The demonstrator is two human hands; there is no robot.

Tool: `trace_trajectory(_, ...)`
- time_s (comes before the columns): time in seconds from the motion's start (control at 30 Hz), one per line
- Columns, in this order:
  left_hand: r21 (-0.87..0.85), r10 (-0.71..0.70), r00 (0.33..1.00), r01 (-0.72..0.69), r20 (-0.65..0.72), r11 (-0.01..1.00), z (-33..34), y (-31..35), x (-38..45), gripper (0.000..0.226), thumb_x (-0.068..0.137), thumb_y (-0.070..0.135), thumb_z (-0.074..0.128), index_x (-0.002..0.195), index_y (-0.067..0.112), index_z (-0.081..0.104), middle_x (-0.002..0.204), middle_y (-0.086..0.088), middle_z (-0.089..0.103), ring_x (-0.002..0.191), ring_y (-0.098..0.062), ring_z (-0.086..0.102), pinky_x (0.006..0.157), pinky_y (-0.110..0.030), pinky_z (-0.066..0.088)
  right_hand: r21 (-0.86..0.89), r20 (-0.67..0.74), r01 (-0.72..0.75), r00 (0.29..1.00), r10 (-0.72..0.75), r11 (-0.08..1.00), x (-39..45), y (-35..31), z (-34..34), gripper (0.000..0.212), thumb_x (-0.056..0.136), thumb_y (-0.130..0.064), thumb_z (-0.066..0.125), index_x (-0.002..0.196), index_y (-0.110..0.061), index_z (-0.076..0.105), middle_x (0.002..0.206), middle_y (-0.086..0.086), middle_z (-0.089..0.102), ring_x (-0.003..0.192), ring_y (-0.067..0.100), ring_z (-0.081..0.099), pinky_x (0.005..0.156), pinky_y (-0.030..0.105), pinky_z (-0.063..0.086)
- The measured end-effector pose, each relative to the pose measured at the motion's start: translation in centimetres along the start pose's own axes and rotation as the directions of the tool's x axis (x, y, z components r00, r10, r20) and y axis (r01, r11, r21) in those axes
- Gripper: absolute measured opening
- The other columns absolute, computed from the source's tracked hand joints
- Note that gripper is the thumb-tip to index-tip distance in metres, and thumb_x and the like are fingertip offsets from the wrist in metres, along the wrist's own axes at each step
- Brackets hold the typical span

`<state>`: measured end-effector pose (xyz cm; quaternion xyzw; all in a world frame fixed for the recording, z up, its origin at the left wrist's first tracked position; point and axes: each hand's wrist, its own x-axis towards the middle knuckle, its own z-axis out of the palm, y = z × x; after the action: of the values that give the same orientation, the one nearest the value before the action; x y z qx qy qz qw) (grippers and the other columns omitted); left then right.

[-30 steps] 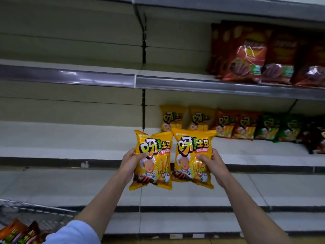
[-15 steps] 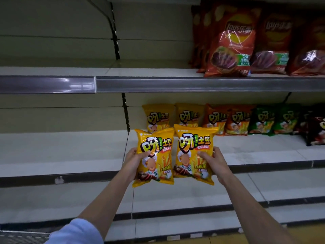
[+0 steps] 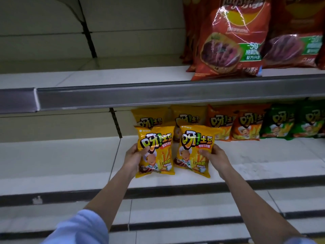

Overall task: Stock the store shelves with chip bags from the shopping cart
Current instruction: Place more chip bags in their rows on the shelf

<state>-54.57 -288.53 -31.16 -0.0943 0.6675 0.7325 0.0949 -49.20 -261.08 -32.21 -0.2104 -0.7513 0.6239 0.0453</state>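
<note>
Grip first. My left hand [image 3: 132,158] pinches the left yellow bag [image 3: 155,152] by its left edge, thumb across the printed front, fingers hidden behind. My right hand [image 3: 215,158] holds the right yellow bag [image 3: 195,150] the same way on its right edge, thumb on the front. Both bags upright, faces toward me, side by side with a narrow gap between them.

Change over the last second: both arms have gone forward and down. A second ago the bags hung in the air in front of the shelving, touching each other; now they are under the lip of the upper shelf [image 3: 175,95], over the middle shelf [image 3: 70,155], and slightly parted. Their lower corners look close to the shelf surface; I cannot tell whether they touch it.

Outward: two matching yellow bags at the back [image 3: 189,118] stand directly behind the ones I hold, then orange bags [image 3: 235,125] and green bags [image 3: 290,124] to the right. Large red bags [image 3: 232,39] sit on the upper shelf. The cart is out of view.

Reading: placement step is nearly done. The held pair lines up as a second row in front of the same flavour. Remaining, as I judge it: set them down, check they stand, release.
</note>
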Motion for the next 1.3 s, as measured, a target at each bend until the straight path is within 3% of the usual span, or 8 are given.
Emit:
trace_trajectory(0.17, 0.028, 0.018, 0.997, -0.016, -0.069, 0.999, 1.2, 0.3, 2.2, 0.016, 0.088, 0.009, 0.065, 0.103, 0.013, 0.065, 0.095, -0.003, 0.069, 0.086, -0.020, 0.064, 0.064, -0.028, 0.046, -0.005, 0.050, 0.032, 0.998, -0.032, 0.999, 3.8, 0.0, 0.4, 0.034, 0.090, -0.020, 0.067, 0.122, -0.016, 0.058, 0.119, 0.004, 0.066, 0.105, 0.023, 0.062, 0.085, 0.034, 0.047)
trace_trajectory(0.4, 0.098, -0.024, 0.989, 0.039, -0.147, 0.994, 1.3, -1.4, 4.9, 0.016, 0.089, 0.008, 0.064, 0.103, 0.013, 0.066, 0.110, -0.013, 0.068, 0.102, -0.033, 0.062, 0.086, -0.040, 0.049, -0.109, 0.069, 0.009, 0.998, -0.002, 0.994, 6.7, 1.1, 1.1, 0.041, 0.093, -0.021, 0.063, 0.132, -0.017, 0.053, 0.131, 0.011, 0.060, 0.118, 0.030, 0.056, 0.091, 0.036, 0.044)
trace_trajectory(0.57, 0.243, -0.004, 0.976, 0.058, -0.217, 0.968, 1.8, -2.1, 5.0, 0.017, 0.092, 0.015, 0.062, 0.104, 0.004, 0.060, 0.108, -0.019, 0.066, 0.078, -0.021, 0.056, 0.072, -0.032, 0.044, -0.162, 0.016, 0.012, 1.000, -0.009, 0.987, 6.8, 0.9, 1.6, 0.052, 0.089, -0.028, 0.068, 0.135, -0.015, 0.049, 0.130, 0.008, 0.057, 0.121, 0.029, 0.052, 0.095, 0.039, 0.044)
trace_trajectory(0.67, 0.269, 0.058, 0.982, -0.007, -0.182, 0.963, 1.9, -1.8, 4.4, 0.032, 0.091, 0.015, 0.063, 0.119, -0.001, 0.060, 0.117, -0.018, 0.065, 0.084, -0.021, 0.061, 0.062, -0.021, 0.047, -0.250, -0.117, 0.000, 0.993, -0.030, 0.968, 6.0, 0.9, 1.8, 0.076, 0.078, -0.040, 0.077, 0.136, -0.006, 0.043, 0.132, 0.017, 0.048, 0.124, 0.034, 0.045, 0.101, 0.050, 0.042)
trace_trajectory(0.77, 0.197, 0.016, 0.973, 0.030, -0.230, 0.980, 1.5, -0.9, 3.0, 0.058, 0.090, 0.017, 0.066, 0.140, 0.003, 0.041, 0.138, -0.010, 0.049, 0.123, -0.027, 0.050, 0.089, -0.024, 0.037, -0.279, -0.192, -0.011, 0.980, -0.044, 0.960, 4.0, 0.2, 2.4, 0.079, 0.078, -0.033, 0.078, 0.137, 0.001, 0.039, 0.132, 0.023, 0.039, 0.124, 0.035, 0.038, 0.104, 0.046, 0.038)
trace_trajectory(0.83, 0.152, 0.010, 0.971, 0.027, -0.240, 0.988, 0.9, -0.4, 2.1, 0.063, 0.088, 0.017, 0.068, 0.142, 0.004, 0.039, 0.144, -0.013, 0.043, 0.132, -0.026, 0.042, 0.100, -0.028, 0.033, -0.259, -0.187, 0.028, 0.979, -0.079, 0.966, 2.6, -0.3, 2.9, 0.076, 0.078, -0.029, 0.079, 0.137, 0.000, 0.038, 0.132, 0.023, 0.037, 0.124, 0.036, 0.037, 0.104, 0.044, 0.037)
trace_trajectory(1.17, 0.063, 0.004, 0.973, 0.011, -0.230, 0.998, -7.1, 0.6, -4.9, 0.055, 0.088, 0.021, 0.069, 0.136, 0.008, 0.044, 0.135, -0.013, 0.050, 0.125, -0.025, 0.047, 0.105, -0.036, 0.036, -0.244, 0.041, 0.198, 0.980, -0.194, 0.949, -7.4, -3.5, 11.6, 0.069, 0.082, -0.033, 0.075, 0.137, -0.009, 0.042, 0.137, 0.015, 0.035, 0.124, 0.034, 0.045, 0.104, 0.046, 0.041)
trace_trajectory(1.3, 0.012, 0.009, 0.960, -0.006, -0.279, 1.000, -12.6, 0.2, -8.5, 0.051, 0.089, 0.020, 0.068, 0.134, 0.008, 0.046, 0.128, -0.012, 0.054, 0.113, -0.021, 0.051, 0.105, -0.037, 0.037, -0.202, 0.136, 0.262, 0.962, -0.238, 0.944, -12.5, -4.4, 16.6, 0.063, 0.083, -0.026, 0.075, 0.135, -0.009, 0.044, 0.134, 0.014, 0.037, 0.115, 0.028, 0.052, 0.099, 0.037, 0.046)
